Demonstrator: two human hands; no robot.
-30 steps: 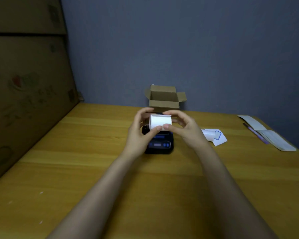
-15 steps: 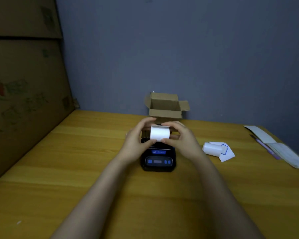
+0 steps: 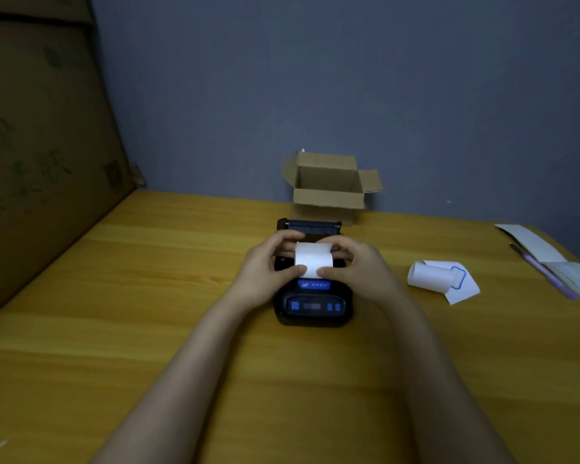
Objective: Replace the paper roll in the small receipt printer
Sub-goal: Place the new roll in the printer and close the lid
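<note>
Nearest, two bare forearms reaching forward over the wooden bench [image 3: 121, 296]. Beyond them, sitting on the bench, the small black receipt printer [image 3: 313, 304], blue buttons on its front panel, lid tipped open at the far end. Directly above its open paper bay, held between both hands, the white paper roll [image 3: 313, 259], axis running left to right, a loose flap of paper hanging over its near side. Left hand [image 3: 265, 272] closed on the roll's left end, thumb pressed against the near lower edge, fingers curled over the top. Right hand [image 3: 359, 266] mirroring it on the right end, thumb tip just beside the left thumb, touching the paper. Cannot tell whether the roll already rests in the bay. To the right, well apart, a second roll of paper [image 3: 441, 279] with a blue outline, partly unrolled; further right, a purple pen [image 3: 543, 271] and paper sheets [image 3: 529, 241]. Farthest, against the grey wall, an open cardboard box [image 3: 329, 189].
</note>
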